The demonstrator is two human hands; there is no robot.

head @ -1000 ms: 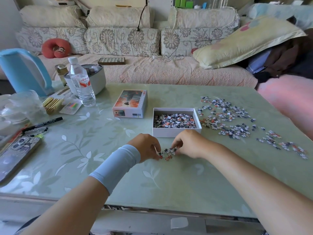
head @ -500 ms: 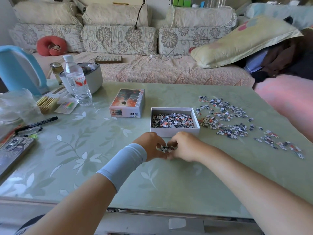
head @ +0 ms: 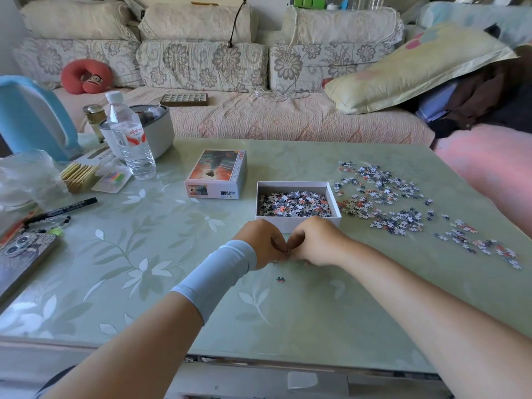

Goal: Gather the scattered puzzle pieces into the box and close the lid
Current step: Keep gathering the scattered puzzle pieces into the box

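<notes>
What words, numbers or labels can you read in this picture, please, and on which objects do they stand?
"1000", then small "PIECE PUZZLE": on the front side of the box lid.
Print along the lid's right side: too blurred to read.
Red script on the water bottle label: blurred, unreadable.
Print on the black marker: too small to read.

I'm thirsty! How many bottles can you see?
2. A clear water bottle stands left of the puzzle lid; a small gold-capped bottle stands just behind it, beside the blue jug. Others may be hidden from view.
</notes>
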